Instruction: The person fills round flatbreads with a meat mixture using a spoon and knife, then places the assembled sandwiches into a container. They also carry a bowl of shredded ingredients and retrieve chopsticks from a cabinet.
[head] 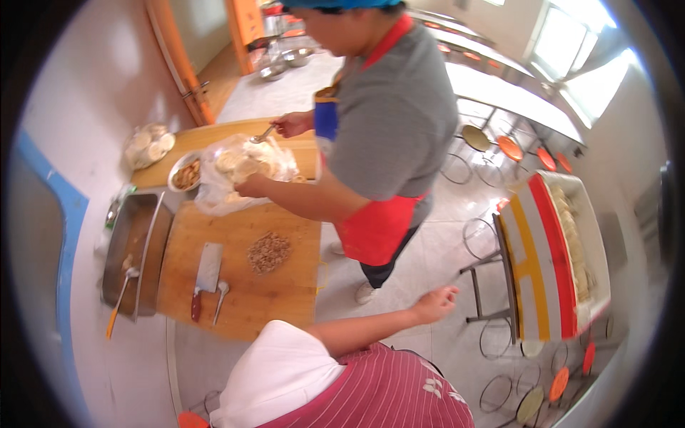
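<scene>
My left hand (436,305) reaches across in front of my striped apron, blurred, with its fingers partly curled; whether they are closed cannot be told, and no object shows in them. My right hand is out of view. On the wooden board (241,315) to the left lie a cleaver (209,267), a metal spoon (220,302) and a pile of chopped filling, perhaps meat (268,252). Behind them is an open plastic bag (214,199) of pale round flatbreads (230,159). A co-worker (390,117) touches a flatbread with one hand and holds a spoon (262,135) in the other.
A deep metal pan (165,214) with an orange-handled utensil (119,305) stands left of the board, beside a bowl of food pieces (186,174). A striped box (535,257) holding pale items rests on a stand to the right. Stools (510,148) and long tables (508,101) stand beyond.
</scene>
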The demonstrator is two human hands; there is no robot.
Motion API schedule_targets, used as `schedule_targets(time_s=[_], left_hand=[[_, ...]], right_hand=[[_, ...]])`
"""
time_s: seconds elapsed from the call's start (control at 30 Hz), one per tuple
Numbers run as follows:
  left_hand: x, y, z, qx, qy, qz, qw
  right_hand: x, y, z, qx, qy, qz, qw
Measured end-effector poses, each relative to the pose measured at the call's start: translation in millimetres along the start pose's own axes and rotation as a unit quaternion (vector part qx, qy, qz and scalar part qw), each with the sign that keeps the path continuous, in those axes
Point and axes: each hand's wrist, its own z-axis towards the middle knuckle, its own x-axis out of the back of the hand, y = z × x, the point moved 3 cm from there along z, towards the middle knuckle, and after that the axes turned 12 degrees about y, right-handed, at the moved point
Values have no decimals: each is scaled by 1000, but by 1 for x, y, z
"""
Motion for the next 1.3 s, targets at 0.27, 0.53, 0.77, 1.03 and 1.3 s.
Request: schedule_targets(time_s=[0.27, 0.53, 0.77, 1.03, 1.3], left_hand=[[-29, 22, 102, 14, -9, 47, 999], [-51, 44, 207, 49, 72, 59, 994], [-35, 45, 254, 124, 178, -126, 968], [-2, 28, 331, 157, 268, -137, 941], [59, 1, 385, 191, 347, -95, 913]], right_hand=[[-34, -126, 149, 45, -104, 5, 993], [-50, -283, 299, 202, -237, -23, 950], [-143, -519, 296, 569, -242, -129, 775], [-248, -557, 377, 506, -350, -372, 695], [-315, -578, 519, 405, -238, -342, 814]])
